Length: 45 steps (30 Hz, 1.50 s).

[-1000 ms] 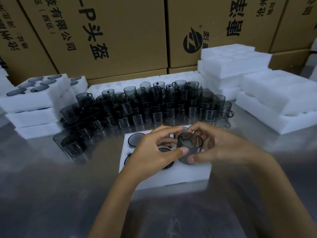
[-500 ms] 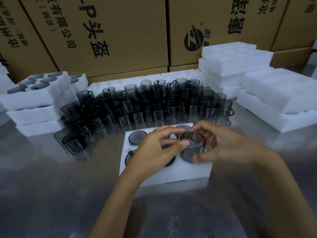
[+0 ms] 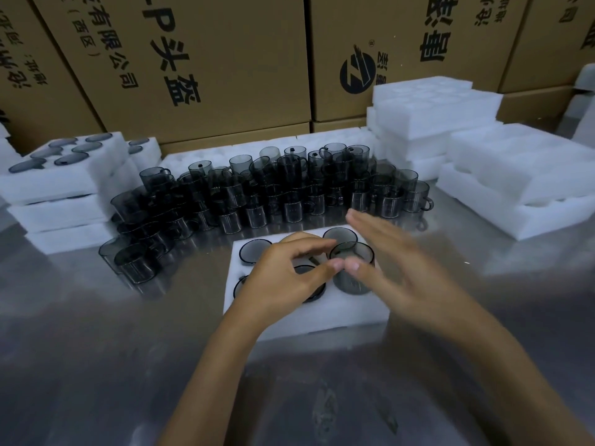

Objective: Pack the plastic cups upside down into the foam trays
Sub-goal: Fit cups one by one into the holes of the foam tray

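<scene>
Standing upside down in a near-right pocket of the white foam tray (image 3: 338, 313), a smoky, see-through plastic cup (image 3: 351, 267) shows its round flat base on top and is only partly sunk into the soft block. More round dark bases sit flush in the tray's other pockets. The left hand (image 3: 283, 278) hovers over the tray with fingers curled, its thumb tip touching the cup's left side; whether it actually grips I cannot tell. The right hand (image 3: 399, 272) is blurred, fingers straight and spread, thumb by the cup wall. Beyond, a crowd of loose cups (image 3: 273, 191) stands on the shiny metal worktop (image 3: 96, 349), between stacks of foam trays (image 3: 515, 175) and cardboard boxes (image 3: 193, 59).
</scene>
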{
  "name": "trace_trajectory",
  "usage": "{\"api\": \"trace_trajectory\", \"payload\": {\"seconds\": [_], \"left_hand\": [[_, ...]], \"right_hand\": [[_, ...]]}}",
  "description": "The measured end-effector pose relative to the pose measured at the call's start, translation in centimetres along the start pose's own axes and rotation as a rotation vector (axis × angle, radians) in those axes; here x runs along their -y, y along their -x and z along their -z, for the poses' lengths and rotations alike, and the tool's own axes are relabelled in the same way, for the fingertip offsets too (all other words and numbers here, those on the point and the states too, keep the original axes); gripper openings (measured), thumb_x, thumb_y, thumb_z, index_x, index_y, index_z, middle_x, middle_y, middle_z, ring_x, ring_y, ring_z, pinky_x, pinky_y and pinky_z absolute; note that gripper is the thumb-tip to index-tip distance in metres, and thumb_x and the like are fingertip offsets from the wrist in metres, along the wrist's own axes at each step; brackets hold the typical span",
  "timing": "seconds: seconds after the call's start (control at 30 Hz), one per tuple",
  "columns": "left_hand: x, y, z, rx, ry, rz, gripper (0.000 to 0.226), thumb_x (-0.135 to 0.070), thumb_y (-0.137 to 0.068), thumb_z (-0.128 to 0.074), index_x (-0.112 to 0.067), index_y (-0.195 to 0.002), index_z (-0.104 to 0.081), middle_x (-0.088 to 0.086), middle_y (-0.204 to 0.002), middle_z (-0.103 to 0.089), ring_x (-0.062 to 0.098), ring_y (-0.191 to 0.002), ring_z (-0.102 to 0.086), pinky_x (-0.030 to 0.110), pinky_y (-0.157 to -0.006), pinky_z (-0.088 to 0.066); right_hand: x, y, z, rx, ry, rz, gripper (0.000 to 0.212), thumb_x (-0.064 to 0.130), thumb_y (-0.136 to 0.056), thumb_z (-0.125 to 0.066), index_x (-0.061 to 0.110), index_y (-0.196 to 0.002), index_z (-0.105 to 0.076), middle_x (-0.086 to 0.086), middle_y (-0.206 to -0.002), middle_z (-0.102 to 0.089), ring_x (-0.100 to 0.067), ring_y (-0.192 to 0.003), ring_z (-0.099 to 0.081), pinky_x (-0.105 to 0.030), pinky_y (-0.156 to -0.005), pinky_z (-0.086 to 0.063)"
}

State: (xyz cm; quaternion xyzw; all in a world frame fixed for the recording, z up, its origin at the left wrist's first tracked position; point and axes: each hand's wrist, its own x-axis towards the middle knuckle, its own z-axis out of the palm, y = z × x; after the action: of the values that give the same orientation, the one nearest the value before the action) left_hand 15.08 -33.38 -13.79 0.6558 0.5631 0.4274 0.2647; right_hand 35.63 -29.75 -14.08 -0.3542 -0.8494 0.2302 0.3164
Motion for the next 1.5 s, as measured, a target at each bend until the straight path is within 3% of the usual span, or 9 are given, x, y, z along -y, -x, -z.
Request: {"api": "trace_trajectory", "payload": {"seconds": [0.07, 0.2, 0.33, 0.7, 0.93, 1.1, 1.3, 1.4, 1.5], "left_hand": [[0.1, 0.5, -0.3, -0.038, -0.060, -0.052, 0.031, -0.032, -0.088, -0.074, -0.025, -0.119, -0.073, -0.021, -0.112, -0.066, -0.002, -0.112, -0.059, 0.022, -0.101, -0.046], [0.4, 1.9, -1.7, -0.103, -0.214, -0.141, 0.028, -0.029, -0.091, -0.071, -0.027, -0.119, -0.073, -0.024, -0.116, -0.061, -0.005, -0.114, -0.056, 0.009, -0.094, -0.041], [0.2, 2.6, -2.5, -0.144, -0.331, -0.174, 0.036, -0.038, -0.094, -0.062, -0.029, -0.128, -0.067, -0.023, -0.122, -0.060, 0.001, -0.118, -0.053, 0.024, -0.106, -0.036], [-0.1, 2.8, -3.1, -0.137, -0.712, -0.181, 0.042, -0.042, -0.094, -0.048, -0.021, -0.121, -0.071, -0.008, -0.136, -0.059, 0.016, -0.140, -0.039, 0.047, -0.115, -0.027], [0.2, 2.3, -2.8, -0.064, -0.672, -0.088, 0.040, -0.045, -0.099, -0.048, -0.031, -0.134, -0.062, -0.016, -0.146, -0.051, 0.006, -0.145, -0.030, 0.037, -0.119, -0.017], [0.7, 2.8, -3.1, -0.090, -0.678, -0.088, 0.042, -0.046, -0.101, -0.045, -0.035, -0.141, -0.055, -0.018, -0.151, -0.045, 0.002, -0.146, -0.028, 0.032, -0.121, -0.017], [0.6, 2.7, -2.0, -0.291, -0.540, -0.083, 0.032, -0.033, -0.098, -0.056, -0.026, -0.127, -0.068, -0.013, -0.136, -0.062, 0.006, -0.131, -0.049, 0.036, -0.110, -0.040], [1.3, 2.2, 0.3, -0.389, -0.625, -0.014, 0.035, -0.029, -0.096, -0.058, -0.024, -0.130, -0.066, -0.008, -0.141, -0.057, 0.015, -0.134, -0.045, 0.037, -0.110, -0.035], [2.8, 2.1, 2.4, -0.330, -0.593, 0.346, 0.061, -0.042, -0.098, -0.051, -0.021, -0.153, -0.037, 0.003, -0.161, -0.030, 0.025, -0.148, -0.022, 0.046, -0.117, -0.023]], "right_hand": [[-0.2, 1.7, -1.5, -0.001, 0.159, 0.092, 0.073, 0.071, -0.096, -0.034, 0.033, -0.158, -0.028, 0.030, -0.162, -0.015, 0.009, -0.149, -0.008, -0.021, -0.119, -0.015], [-1.1, 3.1, -2.6, -0.026, 0.242, 0.159, 0.066, 0.051, -0.102, -0.040, 0.019, -0.158, -0.030, 0.013, -0.166, -0.021, -0.002, -0.153, -0.011, -0.026, -0.122, -0.019], [-1.4, 3.2, -3.4, -0.090, 0.255, 0.180, 0.063, 0.041, -0.101, -0.046, 0.012, -0.155, -0.035, 0.004, -0.164, -0.028, -0.007, -0.153, -0.016, -0.026, -0.122, -0.020], [-1.9, 3.0, -4.2, -0.073, 0.281, 0.115, 0.058, 0.044, -0.099, -0.040, 0.016, -0.150, -0.046, 0.004, -0.157, -0.040, -0.005, -0.149, -0.028, -0.026, -0.122, -0.024], [-1.7, 3.0, -4.3, -0.096, 0.354, 0.120, 0.057, 0.042, -0.100, -0.040, 0.013, -0.147, -0.051, 0.001, -0.155, -0.046, -0.010, -0.148, -0.033, -0.031, -0.121, -0.029], [-2.1, 3.1, -4.5, -0.071, 0.255, 0.100, 0.057, 0.046, -0.102, -0.038, 0.021, -0.153, -0.042, 0.007, -0.163, -0.031, -0.005, -0.153, -0.017, -0.026, -0.122, -0.020], [-2.9, 3.0, -4.4, -0.136, 0.025, -0.095, 0.069, 0.063, -0.096, -0.034, 0.029, -0.157, -0.029, 0.016, -0.167, -0.015, 0.003, -0.152, -0.009, -0.029, -0.123, -0.015], [-3.6, 2.6, -4.1, -0.152, -0.075, -0.345, 0.077, 0.075, -0.092, -0.025, 0.028, -0.151, -0.039, 0.014, -0.157, -0.036, -0.004, -0.150, -0.023, -0.036, -0.124, -0.015], [-3.8, 2.2, -4.1, -0.067, 0.021, -0.457, 0.074, 0.074, -0.088, -0.011, 0.032, -0.123, -0.060, 0.008, -0.135, -0.056, -0.014, -0.146, -0.031, -0.035, -0.122, -0.009]]}}
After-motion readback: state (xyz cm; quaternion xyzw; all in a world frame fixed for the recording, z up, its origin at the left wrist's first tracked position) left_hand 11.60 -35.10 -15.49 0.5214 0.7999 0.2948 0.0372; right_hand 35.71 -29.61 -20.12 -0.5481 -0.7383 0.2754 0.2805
